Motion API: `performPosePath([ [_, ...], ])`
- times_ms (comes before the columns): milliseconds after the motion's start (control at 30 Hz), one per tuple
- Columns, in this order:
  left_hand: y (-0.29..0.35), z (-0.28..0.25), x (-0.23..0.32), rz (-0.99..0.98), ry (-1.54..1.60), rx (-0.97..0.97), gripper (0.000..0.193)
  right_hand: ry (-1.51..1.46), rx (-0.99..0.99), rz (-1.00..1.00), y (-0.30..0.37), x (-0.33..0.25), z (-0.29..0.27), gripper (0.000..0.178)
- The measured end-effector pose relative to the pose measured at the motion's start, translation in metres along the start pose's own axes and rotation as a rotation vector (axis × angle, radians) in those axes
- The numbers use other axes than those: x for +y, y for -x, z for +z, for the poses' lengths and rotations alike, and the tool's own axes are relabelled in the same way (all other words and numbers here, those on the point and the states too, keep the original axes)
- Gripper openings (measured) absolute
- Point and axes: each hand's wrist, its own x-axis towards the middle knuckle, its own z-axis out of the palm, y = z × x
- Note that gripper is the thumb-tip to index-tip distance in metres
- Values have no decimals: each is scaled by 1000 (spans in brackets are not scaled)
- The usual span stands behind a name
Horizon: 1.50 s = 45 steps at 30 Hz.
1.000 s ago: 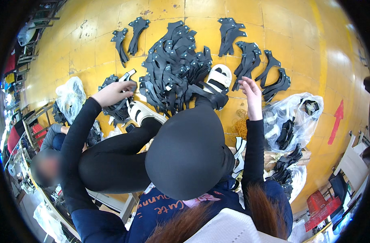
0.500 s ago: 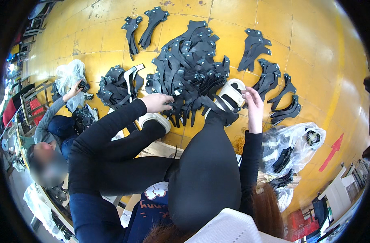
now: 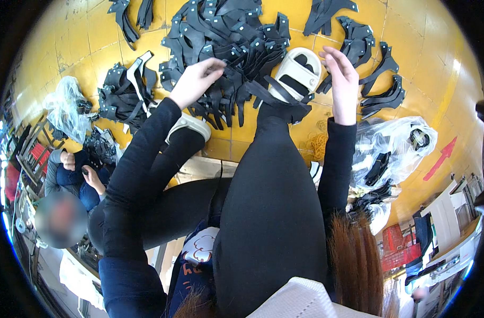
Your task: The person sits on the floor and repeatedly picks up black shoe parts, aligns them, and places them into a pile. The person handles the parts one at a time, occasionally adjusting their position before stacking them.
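Glossy yellow floor tiles (image 3: 93,50) are lying beneath the whole workspace. Nearest, between five and six o'clock, a raised leg in black leggings (image 3: 268,228) is filling the foreground. At three o'clock, a clear, crumpled plastic bag (image 3: 398,143) is holding dark pieces; at ten, a smaller black heap (image 3: 115,98) is bearing one white strip. At one, a chunky cream slide sandal (image 3: 300,74) is sitting on the foot, with limp black straps (image 3: 276,95) draping across the ankle.

Just beside it, the right hand (image 3: 341,79) is hanging empty, fingers parted and slightly bent. Toward eleven, the left hand (image 3: 197,79) is curling loosely over a large pile of flat, curved black strap pieces (image 3: 221,45); blur is hiding whether it is pinching any. Farther, between one and two, a fanned black bundle (image 3: 356,42) is lying apart.

Because the pieces are overlapping, careful handling is probably calling for pinching one by its broad end, peeling it upward rather than dragging it, while the right hand is steadying its neighbours.
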Motion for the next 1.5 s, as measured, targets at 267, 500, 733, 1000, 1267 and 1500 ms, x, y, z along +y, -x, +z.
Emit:
performPosePath([
  [267,-39,44,12,60,284,280,27,243,-154,-201,-38,25,42,20],
  [500,-65,66,10,88,232,639,35,208,-162,-269,-62,44,64,22],
  [733,-84,57,6,5,409,497,30,275,-170,-213,-68,38,51,23],
  [1000,-89,57,12,-42,252,295,33,299,-125,-181,-65,37,41,24],
  [1267,-68,93,26,53,459,377,27,254,-143,-151,-63,37,42,25],
  [1500,-43,107,34,7,895,466,27,270,-158,-311,-67,45,60,23],
])
